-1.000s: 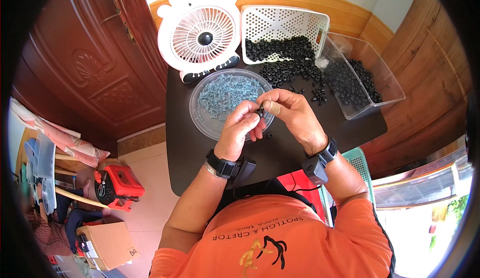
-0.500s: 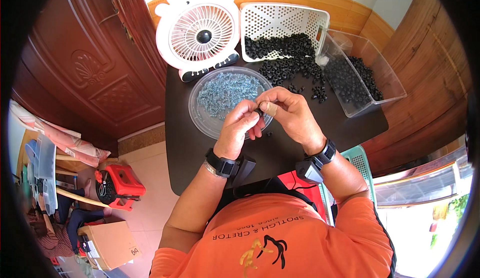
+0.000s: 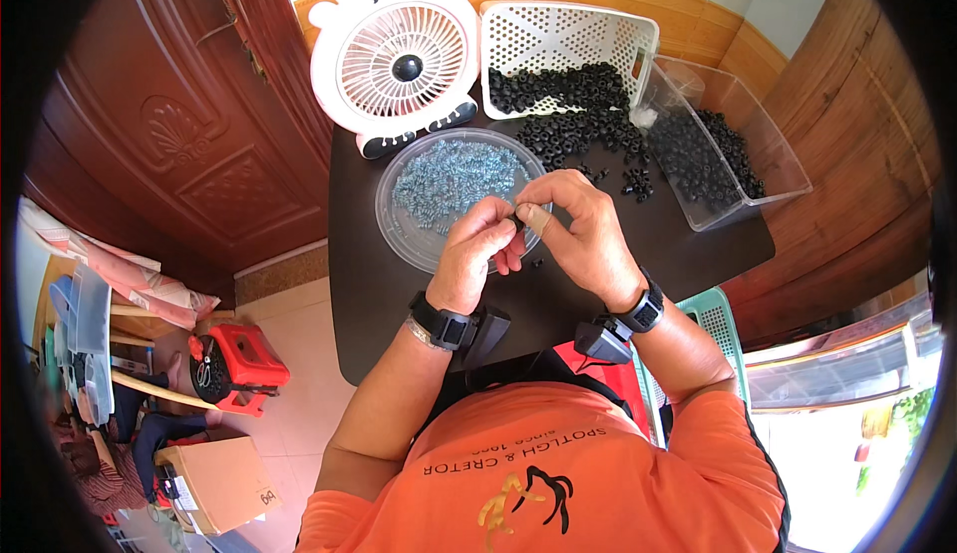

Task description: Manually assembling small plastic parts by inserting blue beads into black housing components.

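Your left hand [image 3: 478, 254] and right hand [image 3: 583, 234] meet fingertip to fingertip over the near rim of the round clear dish [image 3: 399, 229], both pinched shut on one small black part [image 3: 518, 218] between them. The dish holds pale blue screws [image 3: 454, 179]. Beyond it lies a heap of black nuts [image 3: 568, 130], spilling from a white basket [image 3: 568, 40], beside a white fan [image 3: 399, 60].
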### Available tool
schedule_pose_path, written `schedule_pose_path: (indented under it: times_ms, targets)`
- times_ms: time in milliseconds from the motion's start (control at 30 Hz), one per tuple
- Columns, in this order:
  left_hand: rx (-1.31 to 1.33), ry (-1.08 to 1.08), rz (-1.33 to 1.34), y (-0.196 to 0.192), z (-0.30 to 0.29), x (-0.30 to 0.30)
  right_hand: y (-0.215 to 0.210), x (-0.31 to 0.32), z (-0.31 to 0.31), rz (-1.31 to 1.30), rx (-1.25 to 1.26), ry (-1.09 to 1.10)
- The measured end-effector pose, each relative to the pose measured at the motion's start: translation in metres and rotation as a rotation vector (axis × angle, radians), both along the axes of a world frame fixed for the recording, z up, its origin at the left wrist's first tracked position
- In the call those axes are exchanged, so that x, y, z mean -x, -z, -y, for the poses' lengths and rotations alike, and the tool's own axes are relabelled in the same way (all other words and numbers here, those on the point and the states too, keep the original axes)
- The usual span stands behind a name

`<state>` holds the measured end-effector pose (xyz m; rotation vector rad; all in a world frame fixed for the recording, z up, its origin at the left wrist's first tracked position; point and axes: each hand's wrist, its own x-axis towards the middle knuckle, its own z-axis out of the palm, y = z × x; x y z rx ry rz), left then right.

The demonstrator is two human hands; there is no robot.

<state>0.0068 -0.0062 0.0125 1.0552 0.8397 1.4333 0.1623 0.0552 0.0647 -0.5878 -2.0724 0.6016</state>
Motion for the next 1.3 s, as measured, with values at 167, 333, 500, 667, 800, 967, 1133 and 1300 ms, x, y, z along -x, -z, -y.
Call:
schedule_pose_path:
  times_ms: [167, 333, 500, 667, 800, 967, 1133, 1300]
  targets:
    - [0.008, -0.016, 0.046, 0.005, -0.001, 0.001, -0.002, -0.002, 0.009, 0.062, -0.160, 0.005]
    - [0.023, -0.004, 0.070, 0.003, -0.001, -0.001, 0.008, 0.001, 0.009, 0.080, -0.295, 0.057]
    - [0.016, 0.038, 0.121, 0.000, 0.000, -0.003, 0.012, 0.002, 0.006, 0.097, -0.406, 0.120]
    - [0.028, 0.210, 0.257, 0.005, -0.001, 0.000, 0.011, -0.005, 0.004, -0.015, -0.172, 0.049]
    - [-0.044, 0.268, 0.297, 0.007, -0.001, -0.002, 0.012, -0.010, -0.003, -0.092, 0.058, -0.142]
    - [-0.035, 0.271, 0.329, 0.005, 0.000, -0.003, 0.009, -0.008, -0.003, -0.080, -0.076, -0.158]
    - [-0.067, 0.310, 0.360, 0.005, 0.000, -0.002, 0.007, -0.007, -0.001, -0.046, -0.153, -0.145]
    - [-0.044, 0.284, 0.339, 0.001, 0.002, -0.004, 0.003, -0.008, 0.001, -0.031, -0.271, -0.107]
